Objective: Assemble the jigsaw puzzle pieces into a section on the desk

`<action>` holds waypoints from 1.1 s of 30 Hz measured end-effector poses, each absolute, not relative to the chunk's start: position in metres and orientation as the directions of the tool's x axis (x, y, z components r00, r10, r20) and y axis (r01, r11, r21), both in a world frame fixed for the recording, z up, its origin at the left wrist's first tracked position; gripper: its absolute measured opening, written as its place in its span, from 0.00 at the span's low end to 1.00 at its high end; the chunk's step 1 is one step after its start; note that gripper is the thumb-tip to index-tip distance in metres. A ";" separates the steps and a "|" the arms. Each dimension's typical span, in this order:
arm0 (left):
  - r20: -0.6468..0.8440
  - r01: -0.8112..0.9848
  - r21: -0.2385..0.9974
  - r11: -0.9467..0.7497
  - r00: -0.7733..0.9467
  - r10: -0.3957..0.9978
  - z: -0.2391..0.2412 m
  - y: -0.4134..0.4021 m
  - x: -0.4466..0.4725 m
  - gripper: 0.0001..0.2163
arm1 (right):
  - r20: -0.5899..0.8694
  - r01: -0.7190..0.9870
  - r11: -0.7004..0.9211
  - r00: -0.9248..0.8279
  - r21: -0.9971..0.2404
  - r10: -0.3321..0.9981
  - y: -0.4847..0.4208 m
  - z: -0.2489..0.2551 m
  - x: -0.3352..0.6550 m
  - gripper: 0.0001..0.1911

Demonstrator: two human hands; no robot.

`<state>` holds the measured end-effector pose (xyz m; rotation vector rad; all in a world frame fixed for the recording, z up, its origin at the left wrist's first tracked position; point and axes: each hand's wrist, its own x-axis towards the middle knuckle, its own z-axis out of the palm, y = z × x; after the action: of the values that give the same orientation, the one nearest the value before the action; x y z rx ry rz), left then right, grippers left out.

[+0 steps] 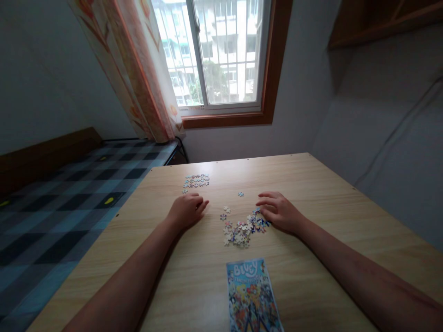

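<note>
My left hand (188,211) rests on the table with its fingers curled in and one fingertip pointing right; no piece shows in it. Just beyond it lies a block of jigsaw pieces (196,180) set out in rows, with a small piece at its lower left. My right hand (279,213) has its fingers apart, over the right edge of a loose pile of jigsaw pieces (240,233). Blue pieces (258,223) lie by its thumb. A single light blue piece (241,194) lies between the hands, farther back. Two pieces (224,213) sit just behind the pile.
A blue picture sheet marked "Bluey" (252,295) lies near me on the wooden table (311,286). A bed with a checked cover (69,198) stands at the left. Beyond the table are a window (228,55) and a patterned curtain (131,69). A shelf (384,27) hangs upper right.
</note>
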<state>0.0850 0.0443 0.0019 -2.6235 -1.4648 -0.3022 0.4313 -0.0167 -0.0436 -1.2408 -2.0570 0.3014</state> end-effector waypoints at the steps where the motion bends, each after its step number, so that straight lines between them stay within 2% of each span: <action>1: 0.220 0.831 -0.001 -0.557 0.543 0.810 0.002 0.042 0.088 0.22 | 0.452 0.686 0.527 -0.312 -0.502 0.836 -0.016 -0.044 0.431 0.11; 6: 0.193 0.770 0.025 -0.638 0.622 0.759 0.001 0.033 0.103 0.22 | 0.447 0.716 0.561 -0.376 -0.416 0.812 -0.013 -0.047 0.430 0.09; 11: 0.158 0.716 0.093 -0.692 0.675 0.720 0.001 0.026 0.113 0.23 | 0.455 0.701 0.566 -0.372 -0.434 0.809 -0.011 -0.047 0.431 0.08; 16: 0.129 0.722 0.106 -0.684 0.672 0.729 0.000 0.027 0.113 0.23 | 0.463 0.757 0.429 -0.190 -0.492 0.866 -0.008 -0.049 0.435 0.10; 21: 0.094 0.742 0.090 -0.664 0.658 0.748 -0.001 0.031 0.109 0.23 | 0.436 0.846 0.282 -0.066 -0.452 0.897 -0.007 -0.051 0.440 0.10; 29: 0.045 0.736 0.073 -0.673 0.672 0.739 -0.001 0.033 0.109 0.24 | 0.425 0.895 0.275 -0.109 -0.352 0.899 -0.013 -0.043 0.440 0.14; 33: 0.018 0.734 0.064 -0.677 0.677 0.736 0.001 0.032 0.110 0.24 | 0.405 0.831 0.411 -0.251 -0.376 0.879 -0.025 -0.024 0.441 0.11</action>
<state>0.1097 0.0323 0.0009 -2.9234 -1.2819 -0.0669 0.4409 -0.0255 -0.0237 -1.4473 -2.1120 0.1139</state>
